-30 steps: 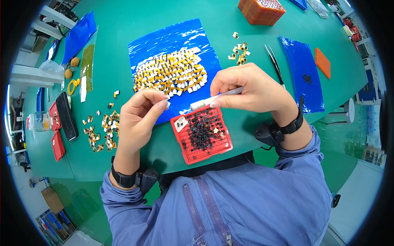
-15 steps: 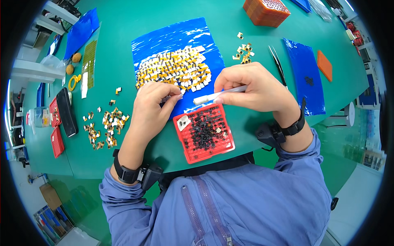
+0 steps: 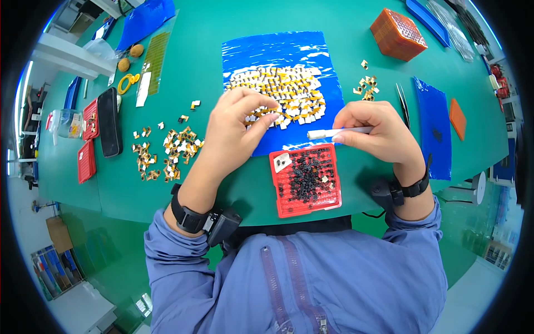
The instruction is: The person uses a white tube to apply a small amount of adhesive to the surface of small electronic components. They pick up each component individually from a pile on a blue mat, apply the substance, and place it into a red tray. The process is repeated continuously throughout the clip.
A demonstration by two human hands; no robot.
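My left hand [image 3: 239, 131] is over the near left part of a mass of small white-and-gold flexible pieces [image 3: 297, 89] laid in rows on a blue sheet [image 3: 278, 47]. Its thumb and index finger are slightly apart, and no piece shows between them. My right hand [image 3: 372, 131] grips a pale pen-like stick [image 3: 347, 131] with a thick whitish end pointing left. That end hovers above the sheet's lower edge. Just below it lies a red ribbed tray [image 3: 285, 200] holding many tiny black parts [image 3: 307, 175] and a small white scrap [image 3: 282, 162].
Loose gold-and-white pieces lie at left [image 3: 181, 147] and right [image 3: 367, 88]. Beyond are tweezers [image 3: 403, 106], a second blue sheet [image 3: 431, 117], an orange block [image 3: 458, 118] and stacked orange trays [image 3: 397, 36]. At left are a black case [image 3: 109, 122] and yellow scissors [image 3: 127, 83].
My left hand has moved from the near edge of the rows onto them, and its thumb and finger have parted. The right hand still holds the stick. The whole view has shifted.
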